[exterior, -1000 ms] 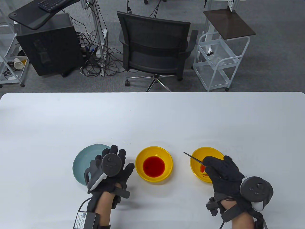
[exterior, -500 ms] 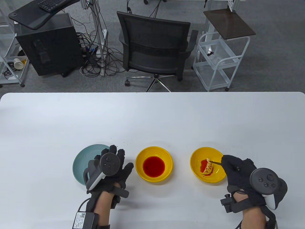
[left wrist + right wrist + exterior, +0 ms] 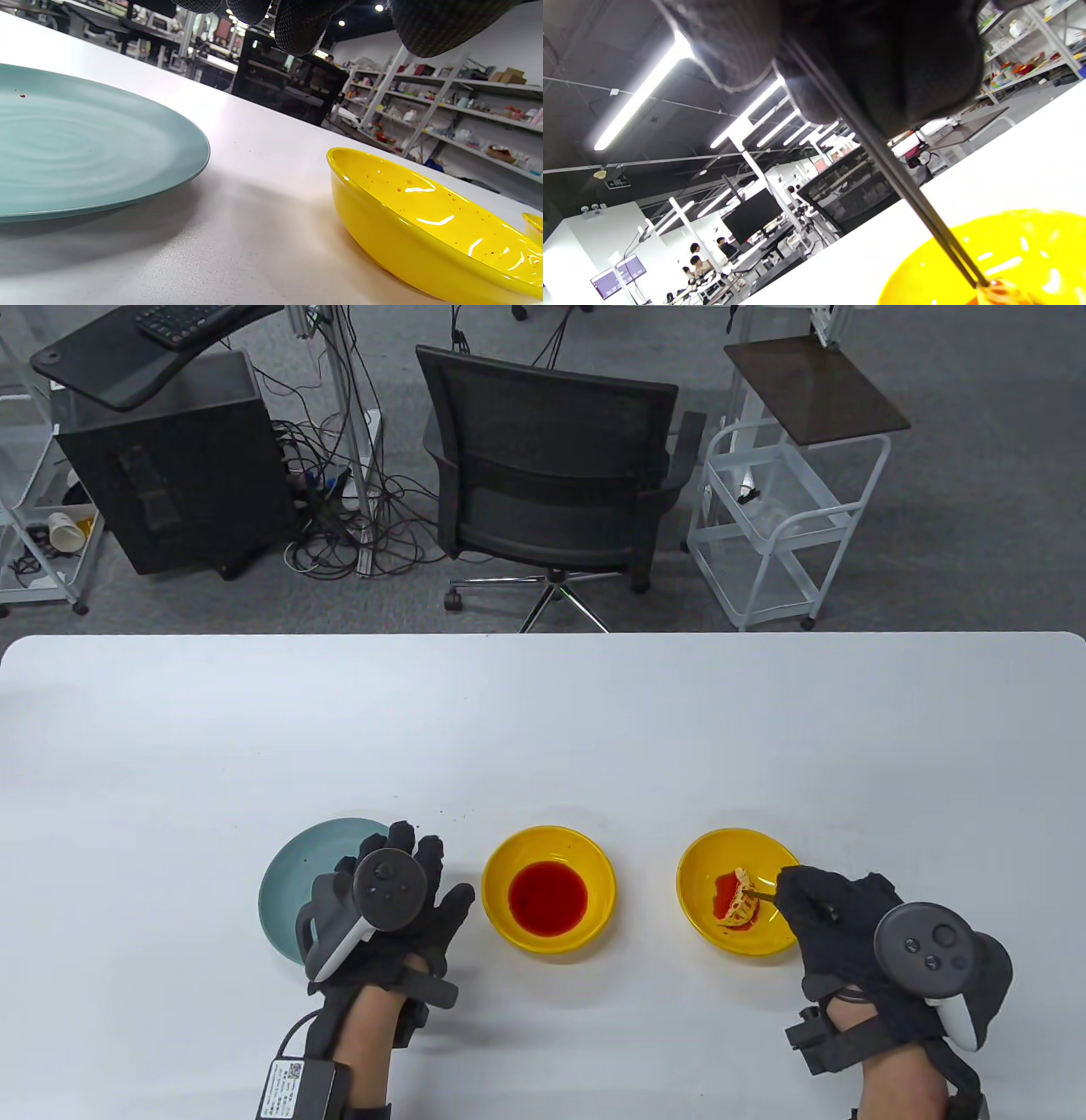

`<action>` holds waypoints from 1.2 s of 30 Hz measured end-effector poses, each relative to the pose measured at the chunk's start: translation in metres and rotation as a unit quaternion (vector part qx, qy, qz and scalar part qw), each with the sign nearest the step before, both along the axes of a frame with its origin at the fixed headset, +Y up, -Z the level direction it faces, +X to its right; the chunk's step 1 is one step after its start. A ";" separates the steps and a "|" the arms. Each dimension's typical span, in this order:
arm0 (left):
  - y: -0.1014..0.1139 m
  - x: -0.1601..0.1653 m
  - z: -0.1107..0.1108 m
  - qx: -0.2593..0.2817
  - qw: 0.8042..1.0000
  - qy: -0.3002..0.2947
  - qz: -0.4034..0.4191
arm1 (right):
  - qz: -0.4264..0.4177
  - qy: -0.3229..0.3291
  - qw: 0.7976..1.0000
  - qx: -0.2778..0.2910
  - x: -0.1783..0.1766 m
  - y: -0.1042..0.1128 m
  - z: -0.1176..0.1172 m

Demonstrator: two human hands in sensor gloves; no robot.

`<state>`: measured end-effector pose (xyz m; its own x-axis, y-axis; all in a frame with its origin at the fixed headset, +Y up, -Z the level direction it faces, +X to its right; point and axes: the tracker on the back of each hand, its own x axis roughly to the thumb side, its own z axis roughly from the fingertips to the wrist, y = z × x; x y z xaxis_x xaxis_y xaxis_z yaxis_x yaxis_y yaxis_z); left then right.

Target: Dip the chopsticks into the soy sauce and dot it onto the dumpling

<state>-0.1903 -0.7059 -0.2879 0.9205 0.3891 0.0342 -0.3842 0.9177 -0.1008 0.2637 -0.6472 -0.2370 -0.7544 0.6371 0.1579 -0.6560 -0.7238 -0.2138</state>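
My right hand [image 3: 827, 903] grips dark chopsticks [image 3: 761, 894]; their tips touch a sauce-stained dumpling [image 3: 740, 903] in the right yellow bowl [image 3: 704, 857]. In the right wrist view the chopsticks [image 3: 882, 161] run down from my gloved fingers to the dumpling [image 3: 1003, 293] in the bowl [image 3: 1031, 241]. A middle yellow bowl [image 3: 501, 857] holds red sauce [image 3: 548, 897]; it also shows in the left wrist view [image 3: 407, 220]. My left hand [image 3: 407, 882] rests flat and empty over the right side of a teal plate [image 3: 293, 874].
The teal plate [image 3: 85, 144] fills the left of the left wrist view. The white table [image 3: 543, 729] stretches bare toward its far edge. An office chair [image 3: 551, 475] and a white cart [image 3: 780, 517] stand beyond the table.
My right hand swung right and turned, bringing the chopstick tips from pointing left of the bowl down onto the dumpling, then shifted slightly left. The left hand stayed still.
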 end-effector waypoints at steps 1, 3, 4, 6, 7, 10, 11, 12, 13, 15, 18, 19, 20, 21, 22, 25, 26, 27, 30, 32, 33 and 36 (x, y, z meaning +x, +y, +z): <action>0.000 0.000 0.000 0.000 1.000 0.000 0.000 | 0.000 0.001 1.000 0.000 0.000 0.000 0.000; 0.000 0.000 0.000 0.001 1.000 0.000 0.001 | 0.001 0.005 1.000 -0.001 -0.001 0.001 0.001; 0.000 0.000 0.000 0.000 1.000 0.000 0.001 | 0.002 0.009 1.000 -0.003 -0.001 0.001 0.002; 0.000 0.000 0.000 0.000 1.000 0.000 0.000 | 0.003 0.012 1.000 -0.003 -0.001 0.002 0.002; 0.000 0.000 0.000 0.000 1.000 0.000 0.001 | 0.001 0.015 1.000 -0.003 -0.001 0.002 0.003; 0.000 -0.001 0.000 -0.001 1.000 0.000 0.001 | -0.014 0.021 1.000 0.000 0.001 0.003 0.004; 0.000 -0.001 0.000 -0.001 1.000 0.000 0.002 | -0.017 0.019 1.000 0.004 0.002 0.004 0.004; 0.000 -0.001 0.000 -0.001 1.000 0.000 0.002 | -0.022 0.016 1.000 0.009 0.004 0.004 0.004; 0.000 -0.001 0.000 -0.001 1.000 0.000 0.003 | -0.027 0.012 0.999 0.014 0.005 0.005 0.005; 0.000 -0.001 0.000 -0.001 1.000 0.000 0.003 | -0.030 0.000 0.999 0.025 0.006 0.004 0.004; 0.000 0.000 0.000 -0.001 1.000 -0.001 0.004 | -0.015 -0.008 1.000 0.010 0.005 -0.001 0.000; 0.000 0.000 0.000 0.000 1.000 -0.001 0.003 | -0.010 -0.007 1.000 0.006 0.004 -0.002 -0.001; 0.000 0.000 0.000 0.000 1.000 -0.001 0.002 | -0.009 -0.005 1.000 0.004 0.003 -0.003 -0.001; 0.000 0.000 0.000 0.000 1.000 -0.001 0.003 | -0.008 -0.003 1.000 0.003 0.002 -0.004 -0.002; 0.000 -0.001 0.000 0.000 1.000 -0.001 0.004 | -0.001 -0.002 1.000 -0.001 0.001 -0.005 -0.002; 0.000 -0.001 0.000 0.001 1.000 0.000 0.004 | 0.004 0.000 1.000 0.001 -0.001 -0.004 -0.002; 0.000 -0.001 0.000 0.001 1.000 0.000 0.005 | 0.004 0.000 1.000 0.002 -0.001 -0.003 -0.002; 0.000 -0.001 0.000 0.001 1.000 0.000 0.005 | -0.002 -0.002 1.000 0.009 0.000 -0.002 0.000; 0.000 -0.002 0.000 0.001 1.000 0.000 0.006 | 0.004 -0.013 1.000 0.005 0.002 -0.001 0.000; 0.000 -0.001 0.000 0.000 1.000 0.000 0.006 | 0.005 -0.009 1.000 -0.005 0.002 -0.003 -0.001; 0.000 -0.001 0.000 -0.001 1.000 0.000 0.006 | 0.007 -0.008 1.000 -0.008 0.002 -0.003 -0.002; 0.000 -0.001 0.000 -0.001 1.000 0.000 0.006 | 0.014 -0.007 1.000 -0.012 0.000 -0.004 -0.002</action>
